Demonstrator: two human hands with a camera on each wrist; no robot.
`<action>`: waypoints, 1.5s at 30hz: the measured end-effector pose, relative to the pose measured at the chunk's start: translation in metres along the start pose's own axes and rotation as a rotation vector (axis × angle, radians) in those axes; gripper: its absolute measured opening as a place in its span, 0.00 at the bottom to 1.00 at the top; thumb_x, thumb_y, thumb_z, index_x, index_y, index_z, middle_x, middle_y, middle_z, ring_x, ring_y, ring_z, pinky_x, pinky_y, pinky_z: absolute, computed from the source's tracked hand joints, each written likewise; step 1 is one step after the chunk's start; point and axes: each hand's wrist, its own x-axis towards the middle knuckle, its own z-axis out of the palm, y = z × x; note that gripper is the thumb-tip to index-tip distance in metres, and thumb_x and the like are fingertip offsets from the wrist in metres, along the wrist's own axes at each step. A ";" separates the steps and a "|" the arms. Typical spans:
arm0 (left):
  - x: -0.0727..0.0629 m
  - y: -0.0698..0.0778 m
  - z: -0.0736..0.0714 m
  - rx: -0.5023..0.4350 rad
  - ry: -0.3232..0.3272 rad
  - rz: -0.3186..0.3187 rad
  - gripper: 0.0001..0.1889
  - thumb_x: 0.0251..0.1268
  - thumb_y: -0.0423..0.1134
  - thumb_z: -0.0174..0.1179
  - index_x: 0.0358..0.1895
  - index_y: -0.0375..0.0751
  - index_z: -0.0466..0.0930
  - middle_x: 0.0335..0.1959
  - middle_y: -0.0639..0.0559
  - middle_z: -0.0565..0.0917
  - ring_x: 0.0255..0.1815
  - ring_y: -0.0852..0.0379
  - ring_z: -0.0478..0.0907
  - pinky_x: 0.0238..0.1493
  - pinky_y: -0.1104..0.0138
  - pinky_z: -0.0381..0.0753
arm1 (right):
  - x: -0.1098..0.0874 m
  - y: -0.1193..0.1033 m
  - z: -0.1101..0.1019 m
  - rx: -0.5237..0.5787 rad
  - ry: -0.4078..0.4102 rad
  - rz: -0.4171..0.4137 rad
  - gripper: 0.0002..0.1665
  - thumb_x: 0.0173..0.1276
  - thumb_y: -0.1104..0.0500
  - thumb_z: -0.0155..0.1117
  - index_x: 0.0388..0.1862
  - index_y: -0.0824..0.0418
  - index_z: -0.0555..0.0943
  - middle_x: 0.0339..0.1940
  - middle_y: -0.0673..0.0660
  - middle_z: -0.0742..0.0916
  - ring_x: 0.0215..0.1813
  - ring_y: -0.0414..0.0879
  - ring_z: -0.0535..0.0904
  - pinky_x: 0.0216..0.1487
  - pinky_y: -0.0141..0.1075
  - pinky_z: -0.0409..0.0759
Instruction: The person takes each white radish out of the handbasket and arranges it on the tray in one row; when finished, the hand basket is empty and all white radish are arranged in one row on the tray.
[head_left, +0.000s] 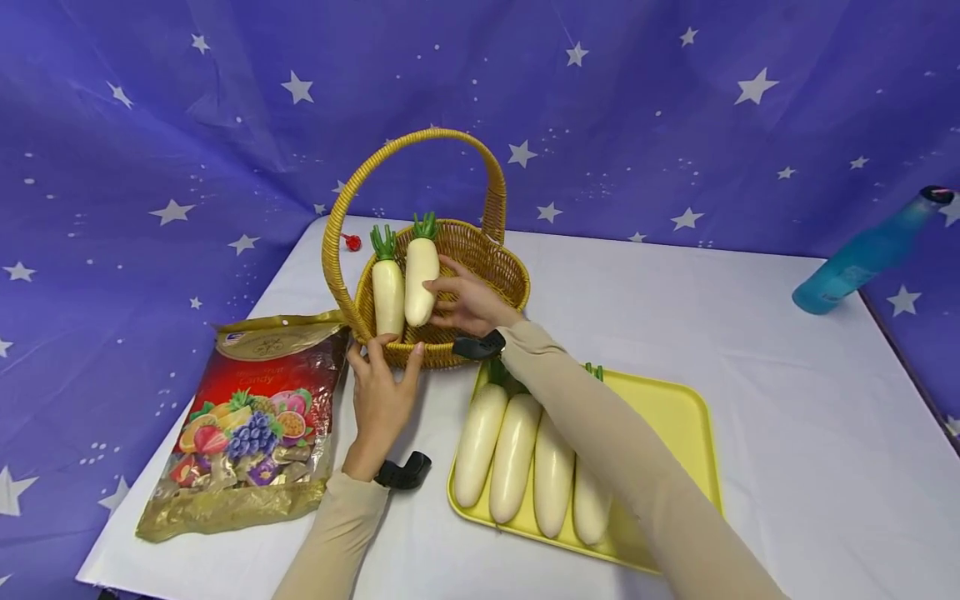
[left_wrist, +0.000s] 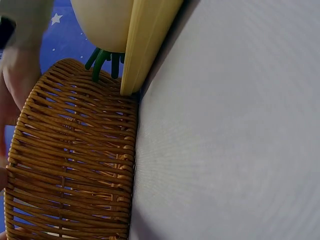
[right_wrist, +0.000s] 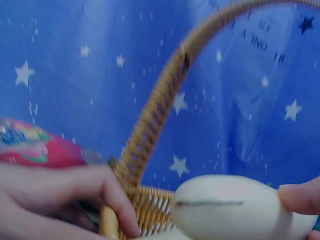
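Note:
My right hand (head_left: 474,304) holds a white radish (head_left: 421,279) with a green top inside the wicker basket (head_left: 483,250), thumb on its side. In the right wrist view the thumb presses on that radish (right_wrist: 230,207), which shows a dark line. A second white radish (head_left: 387,296) leans upright in the basket, just left of it. The fingers of my left hand (head_left: 382,400) grip the basket's front rim. Several more white radishes (head_left: 472,450) lie side by side on a yellow tray (head_left: 693,417), partly under my right forearm.
A large bag of fruit candy (head_left: 258,425) lies left of the basket. Behind it sits a small red object (head_left: 352,242). A blue bottle (head_left: 862,258) stands at the far right. Star-patterned blue cloth (head_left: 637,108) hangs behind the white table (head_left: 825,467).

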 end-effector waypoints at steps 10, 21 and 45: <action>-0.002 0.001 0.000 -0.008 0.009 0.007 0.29 0.58 0.65 0.48 0.56 0.51 0.64 0.62 0.34 0.54 0.44 0.34 0.70 0.33 0.49 0.69 | -0.091 -0.013 -0.022 0.004 -0.028 -0.070 0.36 0.66 0.60 0.48 0.72 0.53 0.51 0.60 0.62 0.69 0.48 0.49 0.76 0.49 0.39 0.77; -0.002 0.001 0.005 -0.038 0.021 0.013 0.27 0.58 0.64 0.49 0.55 0.52 0.64 0.62 0.34 0.55 0.39 0.35 0.71 0.30 0.50 0.69 | -0.219 0.001 -0.103 -0.309 0.102 -0.239 0.35 0.69 0.63 0.48 0.71 0.57 0.47 0.43 0.51 0.79 0.43 0.39 0.80 0.43 0.36 0.79; -0.001 0.004 0.001 -0.092 -0.013 -0.016 0.28 0.57 0.64 0.51 0.55 0.51 0.64 0.62 0.33 0.52 0.49 0.34 0.68 0.34 0.49 0.70 | -0.295 0.097 -0.125 -0.664 0.427 0.027 0.46 0.59 0.53 0.64 0.70 0.49 0.49 0.60 0.67 0.69 0.41 0.43 0.80 0.36 0.38 0.80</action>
